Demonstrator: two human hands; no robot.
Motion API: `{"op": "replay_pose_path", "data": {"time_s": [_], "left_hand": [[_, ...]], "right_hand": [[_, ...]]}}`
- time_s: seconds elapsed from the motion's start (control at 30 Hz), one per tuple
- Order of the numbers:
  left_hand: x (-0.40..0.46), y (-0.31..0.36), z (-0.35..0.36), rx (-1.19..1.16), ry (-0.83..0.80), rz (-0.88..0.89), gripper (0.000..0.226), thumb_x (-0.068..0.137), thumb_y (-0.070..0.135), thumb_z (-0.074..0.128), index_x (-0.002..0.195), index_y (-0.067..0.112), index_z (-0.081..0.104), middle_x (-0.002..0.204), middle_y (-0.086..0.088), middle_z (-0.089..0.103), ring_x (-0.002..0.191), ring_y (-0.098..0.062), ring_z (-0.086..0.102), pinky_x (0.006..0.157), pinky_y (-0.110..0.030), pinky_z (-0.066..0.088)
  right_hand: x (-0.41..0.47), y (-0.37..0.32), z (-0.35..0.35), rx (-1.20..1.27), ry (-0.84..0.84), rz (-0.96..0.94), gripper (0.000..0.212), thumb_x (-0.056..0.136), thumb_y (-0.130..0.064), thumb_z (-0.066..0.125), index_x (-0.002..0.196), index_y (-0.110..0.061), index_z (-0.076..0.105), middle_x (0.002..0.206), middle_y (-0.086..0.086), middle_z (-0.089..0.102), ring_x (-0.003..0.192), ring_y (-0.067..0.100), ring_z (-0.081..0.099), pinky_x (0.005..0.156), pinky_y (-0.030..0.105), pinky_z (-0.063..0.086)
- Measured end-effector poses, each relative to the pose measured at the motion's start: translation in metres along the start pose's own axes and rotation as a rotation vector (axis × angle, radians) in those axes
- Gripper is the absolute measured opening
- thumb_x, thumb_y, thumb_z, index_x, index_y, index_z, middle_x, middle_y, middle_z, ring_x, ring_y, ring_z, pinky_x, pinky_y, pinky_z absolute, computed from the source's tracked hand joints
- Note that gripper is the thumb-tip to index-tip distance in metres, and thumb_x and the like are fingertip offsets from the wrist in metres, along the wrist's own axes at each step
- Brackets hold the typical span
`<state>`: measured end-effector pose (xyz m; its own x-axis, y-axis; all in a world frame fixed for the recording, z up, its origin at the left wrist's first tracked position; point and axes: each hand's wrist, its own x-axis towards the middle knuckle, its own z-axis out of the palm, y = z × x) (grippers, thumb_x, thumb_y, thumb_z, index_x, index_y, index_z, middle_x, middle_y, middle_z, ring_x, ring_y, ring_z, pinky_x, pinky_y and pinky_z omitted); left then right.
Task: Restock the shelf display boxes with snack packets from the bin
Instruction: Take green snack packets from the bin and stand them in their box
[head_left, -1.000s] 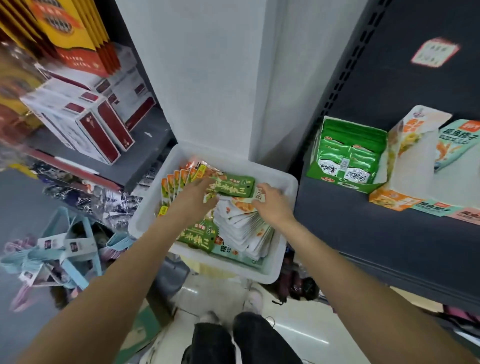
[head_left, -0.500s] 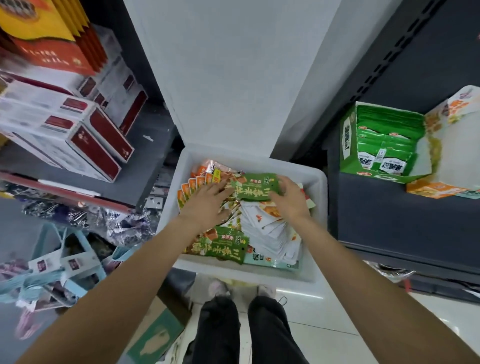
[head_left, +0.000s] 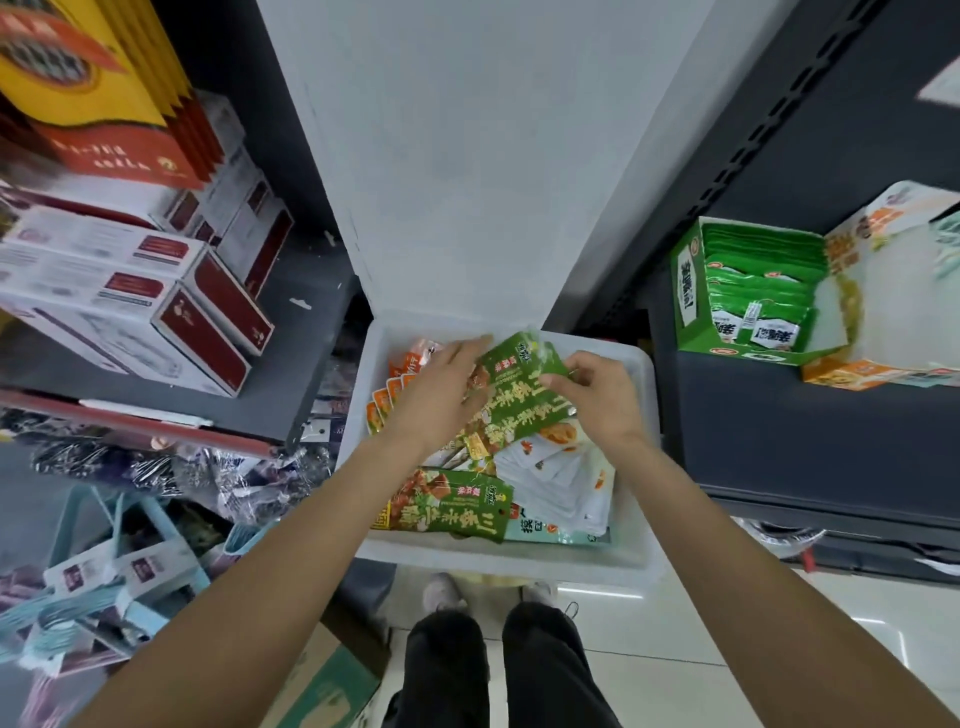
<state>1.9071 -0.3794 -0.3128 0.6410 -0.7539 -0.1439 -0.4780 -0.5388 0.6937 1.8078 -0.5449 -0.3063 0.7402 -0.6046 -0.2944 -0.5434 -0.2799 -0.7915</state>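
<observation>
A white plastic bin (head_left: 631, 558) below me holds green, orange and white snack packets. My right hand (head_left: 597, 400) pinches the edge of a long green packet (head_left: 511, 402), lifted and tilted above the pile. My left hand (head_left: 441, 395) lies against that packet's left side with fingers nearly straight. A second green packet (head_left: 447, 506) lies flat at the bin's near side. White packets (head_left: 558, 475) fan out on the right, orange packets (head_left: 389, 395) stand in a row on the left. On the right shelf stands a green display box (head_left: 688, 291) with green packets, beside an orange-and-white display box (head_left: 878, 374).
A dark shelf (head_left: 291, 343) at left carries white-and-red cartons (head_left: 135, 291) and yellow-red boxes (head_left: 93, 93). A white pillar (head_left: 467, 156) rises behind the bin. Light-blue bags (head_left: 98, 571) hang lower left. My feet and dark trousers (head_left: 498, 665) stand on pale floor tiles.
The long green packet has come up off the pile and now tilts upward between my hands. My right hand went from resting on the pile to pinching the packet's edge.
</observation>
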Motion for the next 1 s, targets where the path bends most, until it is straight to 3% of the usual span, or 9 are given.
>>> {"op": "replay_pose_path", "data": {"time_s": [0.07, 0.13, 0.23, 0.3, 0.4, 0.53, 0.7, 0.83, 1.0], "left_hand": [[0.004, 0.019, -0.009, -0.121, 0.018, 0.034, 0.061, 0.092, 0.024, 0.058, 0.146, 0.026, 0.029, 0.143, -0.002, 0.041, 0.118, -0.017, 0.048, 0.099, -0.03, 0.039], [0.005, 0.036, -0.015, -0.149, 0.072, 0.082, 0.049, 0.091, 0.022, 0.06, 0.137, 0.025, 0.044, 0.129, -0.001, 0.054, 0.111, -0.017, 0.054, 0.093, -0.024, 0.04], [0.004, 0.056, -0.026, -0.249, 0.141, 0.042, 0.019, 0.088, 0.015, 0.064, 0.107, 0.019, 0.062, 0.084, 0.008, 0.061, 0.076, -0.012, 0.061, 0.061, -0.012, 0.048], [0.002, 0.072, -0.032, -0.298, 0.154, 0.029, 0.009, 0.087, 0.013, 0.066, 0.096, 0.016, 0.064, 0.071, 0.011, 0.055, 0.058, -0.005, 0.057, 0.048, -0.01, 0.045], [-0.003, 0.103, -0.038, -0.272, 0.203, 0.091, 0.007, 0.086, 0.014, 0.067, 0.088, 0.02, 0.062, 0.07, 0.012, 0.055, 0.059, -0.001, 0.056, 0.051, -0.006, 0.042], [-0.006, 0.146, -0.034, -0.236, 0.263, 0.161, 0.008, 0.085, 0.016, 0.067, 0.086, 0.021, 0.061, 0.071, 0.012, 0.057, 0.064, 0.004, 0.055, 0.057, -0.005, 0.041], [-0.006, 0.215, -0.004, -0.187, 0.331, 0.23, 0.014, 0.086, 0.015, 0.066, 0.083, 0.025, 0.055, 0.07, 0.021, 0.055, 0.064, 0.013, 0.052, 0.063, 0.0, 0.036], [-0.006, 0.277, 0.044, -0.175, 0.307, 0.286, 0.006, 0.087, 0.015, 0.065, 0.087, 0.018, 0.059, 0.075, 0.013, 0.059, 0.07, 0.01, 0.052, 0.065, -0.002, 0.036], [0.001, 0.366, 0.106, -0.163, 0.324, 0.335, 0.011, 0.086, 0.013, 0.066, 0.085, 0.019, 0.057, 0.076, 0.014, 0.058, 0.072, 0.002, 0.053, 0.066, -0.006, 0.039]], "right_hand": [[-0.006, -0.012, -0.011, 0.008, -0.066, -0.089, 0.027, 0.079, -0.02, 0.074, 0.071, 0.0, 0.057, 0.059, 0.004, 0.044, 0.058, 0.015, 0.038, 0.058, 0.03, 0.032], [-0.013, -0.021, -0.022, -0.01, -0.097, -0.145, 0.024, 0.077, -0.02, 0.076, 0.071, -0.001, 0.062, 0.06, 0.011, 0.046, 0.058, 0.015, 0.038, 0.059, 0.031, 0.032], [-0.024, -0.031, -0.038, -0.051, -0.075, -0.166, 0.015, 0.076, -0.022, 0.077, 0.071, -0.011, 0.068, 0.07, 0.022, 0.059, 0.06, 0.017, 0.046, 0.058, 0.036, 0.041], [-0.032, -0.037, -0.054, -0.002, -0.043, -0.157, 0.008, 0.078, -0.019, 0.075, 0.073, -0.015, 0.07, 0.071, 0.015, 0.066, 0.064, 0.019, 0.055, 0.061, 0.039, 0.051], [-0.044, -0.045, -0.085, 0.027, -0.011, -0.188, 0.003, 0.083, -0.012, 0.07, 0.085, -0.013, 0.072, 0.077, 0.001, 0.071, 0.074, 0.015, 0.067, 0.067, 0.036, 0.058], [-0.064, -0.045, -0.137, 0.013, 0.083, -0.297, 0.007, 0.085, -0.012, 0.068, 0.085, -0.019, 0.069, 0.076, -0.016, 0.066, 0.069, -0.007, 0.062, 0.065, 0.021, 0.056], [-0.084, -0.011, -0.211, -0.035, 0.216, -0.357, 0.01, 0.085, -0.013, 0.068, 0.094, -0.011, 0.072, 0.076, -0.018, 0.062, 0.071, -0.003, 0.058, 0.064, 0.016, 0.052], [-0.102, 0.031, -0.28, -0.151, 0.298, -0.399, 0.01, 0.085, -0.014, 0.068, 0.093, -0.011, 0.074, 0.078, -0.009, 0.065, 0.067, -0.007, 0.054, 0.062, 0.004, 0.038], [-0.127, 0.085, -0.373, -0.181, 0.382, -0.382, 0.01, 0.088, -0.016, 0.066, 0.092, -0.013, 0.073, 0.081, -0.007, 0.066, 0.072, 0.004, 0.058, 0.066, 0.024, 0.047]]}}
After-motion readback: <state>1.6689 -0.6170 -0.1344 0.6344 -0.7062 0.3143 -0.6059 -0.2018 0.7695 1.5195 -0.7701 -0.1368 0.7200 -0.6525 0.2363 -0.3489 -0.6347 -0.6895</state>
